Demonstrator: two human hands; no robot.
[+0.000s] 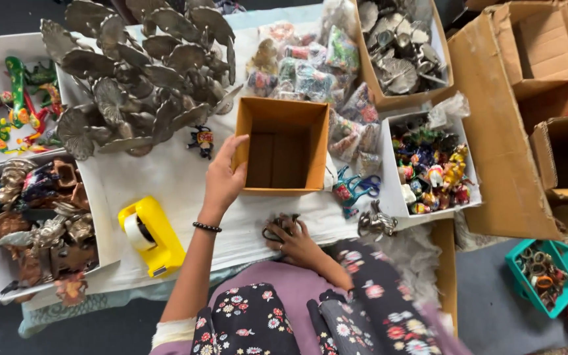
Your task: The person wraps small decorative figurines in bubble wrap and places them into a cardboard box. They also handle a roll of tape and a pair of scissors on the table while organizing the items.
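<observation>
In the middle of the frame the left hand (225, 176) holds the left wall of a small orange cardboard box (285, 146), fingers closed over its rim. The box stands open and empty on the white cloth (165, 187). It looks light and rather stiff, but its thin walls can bend, so the rim near a corner seems the best place to hold. Below it, the right hand (295, 241) is closed on a small metal figure (279, 227) lying on the cloth. The figure seems hard and somewhat heavy, with thin parts. A yellow tape dispenser (151, 235) lies at lower left.
</observation>
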